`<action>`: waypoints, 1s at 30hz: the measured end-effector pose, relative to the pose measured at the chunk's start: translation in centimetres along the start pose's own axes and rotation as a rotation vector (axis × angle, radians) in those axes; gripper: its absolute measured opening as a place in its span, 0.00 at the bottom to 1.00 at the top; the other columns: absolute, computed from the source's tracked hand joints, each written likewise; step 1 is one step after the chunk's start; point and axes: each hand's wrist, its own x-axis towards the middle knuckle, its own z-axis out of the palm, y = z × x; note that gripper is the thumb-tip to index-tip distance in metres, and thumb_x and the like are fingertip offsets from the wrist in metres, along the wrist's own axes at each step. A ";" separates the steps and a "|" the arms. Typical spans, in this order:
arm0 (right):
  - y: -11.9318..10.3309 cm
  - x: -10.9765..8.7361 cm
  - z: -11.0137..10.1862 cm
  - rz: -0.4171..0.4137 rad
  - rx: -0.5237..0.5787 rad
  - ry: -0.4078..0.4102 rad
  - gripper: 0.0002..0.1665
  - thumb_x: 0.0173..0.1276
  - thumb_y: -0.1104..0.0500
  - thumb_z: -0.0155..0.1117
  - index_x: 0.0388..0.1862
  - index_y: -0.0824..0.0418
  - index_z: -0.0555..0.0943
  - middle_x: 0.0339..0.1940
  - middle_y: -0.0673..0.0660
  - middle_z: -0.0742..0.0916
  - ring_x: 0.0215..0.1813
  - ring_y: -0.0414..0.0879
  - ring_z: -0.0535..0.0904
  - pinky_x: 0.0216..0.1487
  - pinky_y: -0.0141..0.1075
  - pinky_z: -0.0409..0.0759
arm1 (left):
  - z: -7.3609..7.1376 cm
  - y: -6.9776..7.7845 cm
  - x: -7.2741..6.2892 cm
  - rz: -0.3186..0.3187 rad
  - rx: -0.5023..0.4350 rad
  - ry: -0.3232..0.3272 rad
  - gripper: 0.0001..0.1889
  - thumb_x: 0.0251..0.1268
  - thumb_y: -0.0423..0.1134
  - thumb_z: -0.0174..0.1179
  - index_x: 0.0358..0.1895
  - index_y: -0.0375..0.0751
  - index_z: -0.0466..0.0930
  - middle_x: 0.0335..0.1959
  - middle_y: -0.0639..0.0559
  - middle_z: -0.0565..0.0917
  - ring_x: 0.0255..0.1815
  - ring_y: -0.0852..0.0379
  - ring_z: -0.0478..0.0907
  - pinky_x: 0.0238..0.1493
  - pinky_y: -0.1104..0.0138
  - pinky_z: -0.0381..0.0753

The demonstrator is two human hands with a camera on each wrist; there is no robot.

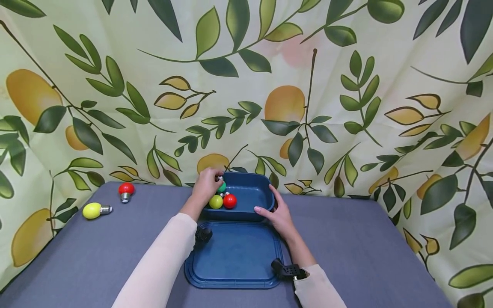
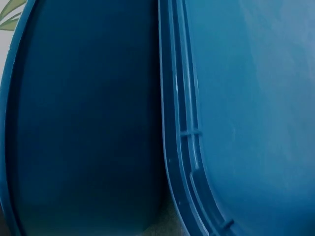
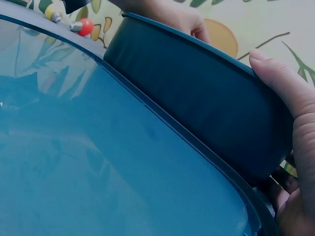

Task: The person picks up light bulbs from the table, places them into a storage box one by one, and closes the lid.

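Observation:
A blue plastic box [image 1: 246, 192] stands at the back of the table. My left hand [image 1: 206, 187] reaches over its left end and pinches a green light bulb [image 1: 222, 187], metal base upward; the fingertips are partly hidden. Below it in the box lie a yellow-green light bulb [image 1: 216, 201] and a red light bulb [image 1: 230, 201]. At the box's right end my right hand [image 1: 279, 214] grips the wall, thumb [image 3: 275, 73] at the front rim and fingers behind. The left wrist view shows only the box's front wall [image 2: 88, 118] and the lid, no hand.
A blue lid [image 1: 236, 252] lies flat directly in front of the box. At the table's far left are another red bulb [image 1: 126, 188] and a yellow bulb [image 1: 91, 210]. A leaf-patterned cloth [image 1: 239, 85] hangs behind the grey-blue table [image 1: 346, 256].

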 end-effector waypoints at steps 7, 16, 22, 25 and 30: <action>-0.1 0.0 0.5 -0.009 -0.015 -0.009 0.55 0.62 0.55 0.75 0.83 0.48 0.56 0.83 0.61 0.60 0.80 0.61 0.63 0.76 0.57 0.66 | -0.3 0.5 -1.0 -0.022 0.060 0.058 0.19 0.63 0.36 0.70 0.57 0.41 0.84 0.53 0.40 0.83 0.53 0.41 0.82 0.56 0.49 0.83; -0.3 -0.4 0.2 0.009 -0.007 -0.016 0.54 0.62 0.56 0.75 0.82 0.50 0.56 0.83 0.64 0.60 0.79 0.63 0.63 0.76 0.58 0.65 | -1.7 3.1 -3.1 0.034 -0.051 0.056 0.20 0.66 0.38 0.68 0.61 0.43 0.82 0.60 0.43 0.82 0.61 0.45 0.79 0.60 0.50 0.81; -0.1 -0.4 0.2 0.015 -0.026 -0.012 0.54 0.63 0.55 0.75 0.82 0.49 0.55 0.83 0.64 0.60 0.80 0.62 0.63 0.76 0.57 0.66 | -3.9 2.6 -5.3 0.068 -0.127 0.082 0.19 0.69 0.37 0.65 0.62 0.42 0.82 0.59 0.43 0.83 0.59 0.44 0.79 0.59 0.50 0.81; 0.1 -0.4 0.2 0.023 -0.021 -0.001 0.55 0.62 0.56 0.75 0.82 0.48 0.56 0.83 0.63 0.60 0.80 0.62 0.63 0.76 0.56 0.66 | -5.3 1.4 -6.5 0.066 -0.134 0.107 0.20 0.69 0.38 0.64 0.63 0.41 0.81 0.60 0.42 0.82 0.60 0.42 0.79 0.58 0.48 0.81; 0.0 -0.2 0.0 0.026 -0.008 0.006 0.55 0.62 0.55 0.75 0.82 0.45 0.55 0.83 0.61 0.60 0.80 0.61 0.63 0.76 0.56 0.65 | -7.7 -1.1 -7.9 0.035 -0.171 0.159 0.19 0.70 0.37 0.63 0.62 0.39 0.81 0.60 0.38 0.82 0.59 0.40 0.81 0.58 0.47 0.82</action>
